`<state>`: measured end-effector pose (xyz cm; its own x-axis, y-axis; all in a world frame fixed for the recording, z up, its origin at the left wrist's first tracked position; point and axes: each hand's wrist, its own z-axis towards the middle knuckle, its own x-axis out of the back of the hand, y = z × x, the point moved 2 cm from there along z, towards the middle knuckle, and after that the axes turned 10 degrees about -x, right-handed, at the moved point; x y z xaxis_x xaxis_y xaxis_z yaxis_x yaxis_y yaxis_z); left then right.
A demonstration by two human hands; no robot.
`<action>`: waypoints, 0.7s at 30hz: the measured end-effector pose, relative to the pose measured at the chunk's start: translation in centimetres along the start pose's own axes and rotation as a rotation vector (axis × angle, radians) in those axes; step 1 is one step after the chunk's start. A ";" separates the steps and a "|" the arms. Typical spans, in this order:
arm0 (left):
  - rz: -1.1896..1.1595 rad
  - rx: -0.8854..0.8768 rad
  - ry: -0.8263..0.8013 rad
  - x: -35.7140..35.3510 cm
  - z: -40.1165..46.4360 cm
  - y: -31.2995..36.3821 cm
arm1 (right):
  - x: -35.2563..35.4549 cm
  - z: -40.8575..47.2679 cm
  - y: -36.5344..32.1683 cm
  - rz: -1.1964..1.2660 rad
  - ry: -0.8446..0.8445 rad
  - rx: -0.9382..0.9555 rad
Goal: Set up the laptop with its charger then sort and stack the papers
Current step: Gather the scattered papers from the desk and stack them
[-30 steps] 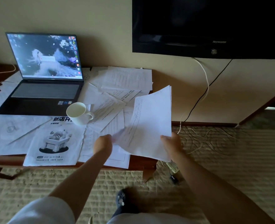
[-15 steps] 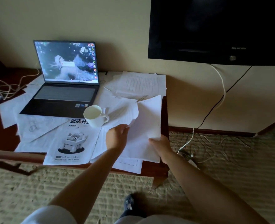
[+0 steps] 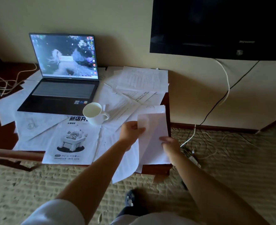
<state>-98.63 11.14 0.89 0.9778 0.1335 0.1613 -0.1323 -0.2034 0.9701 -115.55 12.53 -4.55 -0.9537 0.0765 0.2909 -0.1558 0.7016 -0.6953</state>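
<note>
Head view only: laptop [image 3: 64,78] sits open at back-left of the dark wood bench [image 3: 156,169], screen lit w/ desktop wallpaper, lid upright near the wall. Loose papers [image 3: 140,80] cover most of the bench top, overlapping at odd angles; some lie under the laptop's front & left edges. White mug [image 3: 94,113] stands upright on the papers just in front of the laptop's right corner, handle to the right. Printed flyer [image 3: 72,140] w/ cartoon figure & bold characters lies at the near edge, partly under the mug. Left hand [image 3: 130,132] pinches the top-left corner of a white sheet [image 3: 153,135], thumb on top. Right hand [image 3: 170,146] is at the sheet's right edge, fingers on the paper; grip blurred, can't tell if it's closed on it. Sheet is lifted & tilted over the bench's near-right corner, another sheet hanging off the edge below it. Pale cable [image 3: 7,80] coils at the far left of the bench; whether it's plugged into the laptop can't be told. Black TV [image 3: 218,26] on the wall upper right, white & black cords dropping to a tangle on the woven floor mat [image 3: 231,159].
</note>
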 end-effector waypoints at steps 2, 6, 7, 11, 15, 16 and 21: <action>0.001 0.032 0.013 0.0 0.5 -0.3 | 0.6 -0.3 -0.1 0.084 -0.018 -0.044; 0.064 0.055 0.020 -1.2 1.2 -0.4 | 1.2 -1.5 -0.3 0.048 -0.036 0.003; 0.077 0.056 0.020 -1.5 1.3 -0.4 | 1.3 -1.8 -0.4 0.003 -0.046 0.023; 0.122 0.079 0.016 -2.5 2.4 -0.9 | 1.7 -1.9 -0.2 -0.023 -0.145 0.055; 0.054 0.152 0.010 -3.9 3.2 -0.9 | 1.5 -1.7 0.2 -0.184 -0.223 0.082; -0.023 0.201 -0.010 -4.3 3.2 -0.9 | 1.4 -1.6 0.4 -0.191 -0.230 0.077; -0.279 0.279 -0.080 -4.1 3.9 -1.7 | 0.9 -0.9 0.6 -0.077 -0.234 0.009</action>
<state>-101.80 7.18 -2.13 0.9809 0.1476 -0.1270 0.1790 -0.4270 0.8863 -116.24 13.61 -4.14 -0.9723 -0.1438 0.1841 -0.2318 0.6925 -0.6832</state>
